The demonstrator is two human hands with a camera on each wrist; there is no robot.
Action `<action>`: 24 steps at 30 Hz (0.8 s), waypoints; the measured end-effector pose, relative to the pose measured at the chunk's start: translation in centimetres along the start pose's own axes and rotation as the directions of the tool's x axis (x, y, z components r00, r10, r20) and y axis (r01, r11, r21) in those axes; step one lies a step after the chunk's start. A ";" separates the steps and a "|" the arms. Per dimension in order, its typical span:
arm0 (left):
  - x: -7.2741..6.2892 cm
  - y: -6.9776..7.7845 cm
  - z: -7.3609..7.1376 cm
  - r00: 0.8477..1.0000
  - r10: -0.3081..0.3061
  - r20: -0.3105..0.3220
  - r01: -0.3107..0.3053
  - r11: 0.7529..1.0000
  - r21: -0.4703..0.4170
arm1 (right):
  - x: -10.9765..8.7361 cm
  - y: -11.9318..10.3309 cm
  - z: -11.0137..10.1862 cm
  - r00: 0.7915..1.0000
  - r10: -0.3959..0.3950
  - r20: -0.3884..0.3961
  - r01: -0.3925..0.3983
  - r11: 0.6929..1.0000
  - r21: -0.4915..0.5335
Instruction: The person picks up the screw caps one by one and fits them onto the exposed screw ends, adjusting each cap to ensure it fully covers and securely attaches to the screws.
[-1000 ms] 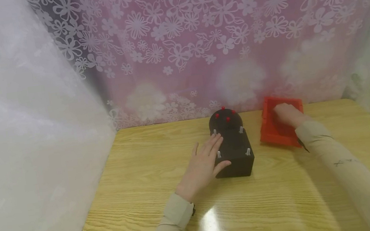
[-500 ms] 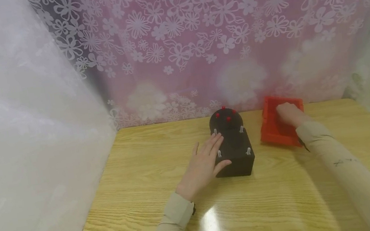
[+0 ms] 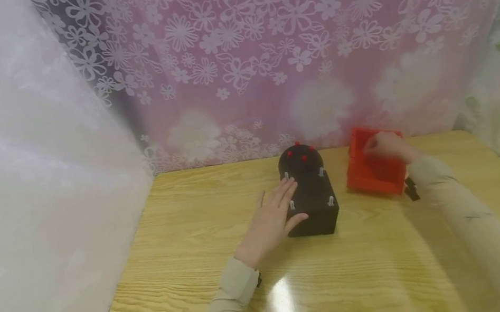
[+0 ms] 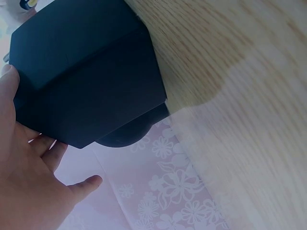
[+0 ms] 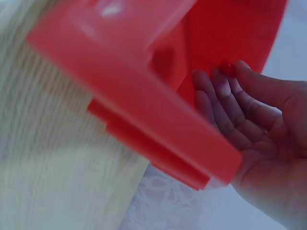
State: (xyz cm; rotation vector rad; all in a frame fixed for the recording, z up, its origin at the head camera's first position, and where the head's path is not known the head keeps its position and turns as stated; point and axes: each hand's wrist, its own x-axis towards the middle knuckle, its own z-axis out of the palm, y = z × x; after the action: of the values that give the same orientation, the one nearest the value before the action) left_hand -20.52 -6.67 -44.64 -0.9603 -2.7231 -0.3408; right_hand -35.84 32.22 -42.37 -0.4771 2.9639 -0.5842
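Observation:
My left hand [image 3: 266,223] rests with straight fingers on the left side and top of a black box [image 3: 314,221]. Small grey upright pegs [image 3: 330,201] stand near the box top's corners. Behind it is a round black part [image 3: 297,166] bearing several small red pegs [image 3: 304,158]. At the right, my right hand [image 3: 389,146] is over the open red bin [image 3: 373,185]. In the right wrist view, thumb and fingertips pinch a small red peg [image 5: 227,68], mostly covered by the fingers.
The wood-grain table [image 3: 189,271] ends at a pink flowered curtain [image 3: 219,75] behind the box and bin. White sheeting [image 3: 33,181] hangs along the left side. The bin's raised walls surround the right hand's working space.
My right hand has risen a little from deep in the red bin and turned, bringing its pinching fingers into sight. The left hand keeps its place on the box; the head view shifts slightly.

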 end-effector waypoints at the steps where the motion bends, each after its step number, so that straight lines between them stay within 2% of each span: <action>1: 0.0 0.0 0.0 1.000 -0.001 0.001 0.001 1.000 -0.003 | -0.2 -0.2 -0.1 1.000 0.005 0.005 -0.005 1.000 0.026; 4: 0.1 -0.1 0.0 1.000 -0.001 0.001 0.001 1.000 -0.006 | -1.0 -0.8 -0.5 0.999 0.026 0.027 -0.029 0.990 0.138; 6: 0.1 -0.1 0.1 1.000 0.000 0.000 0.000 1.000 -0.010 | -1.6 -1.0 -0.7 0.998 0.052 0.038 -0.060 0.969 0.238; 12: 0.1 -0.1 0.0 1.000 0.006 -0.009 -0.006 1.000 -0.018 | -2.6 -0.8 -0.6 0.995 0.087 0.043 -0.097 0.868 0.487; 15: 0.1 0.0 0.0 1.000 0.011 -0.017 -0.011 1.000 -0.018 | -2.9 -0.7 -0.7 0.995 0.094 0.040 -0.101 0.831 0.546; 20: 0.0 0.0 0.1 1.000 0.005 -0.016 -0.006 1.000 -0.013 | -3.3 -1.2 -0.8 0.994 0.107 0.038 -0.109 0.810 0.576; 24: 0.0 0.1 0.0 1.000 0.003 -0.008 -0.003 1.000 -0.025 | -3.9 -1.8 -0.9 0.995 0.096 0.013 -0.083 0.774 0.628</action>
State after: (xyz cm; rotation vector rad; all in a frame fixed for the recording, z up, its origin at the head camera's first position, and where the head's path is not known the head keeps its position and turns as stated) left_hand -20.45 -6.61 -44.60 -0.9673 -2.7163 -0.3780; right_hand -31.72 32.17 -40.76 -0.2523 2.5449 -1.4909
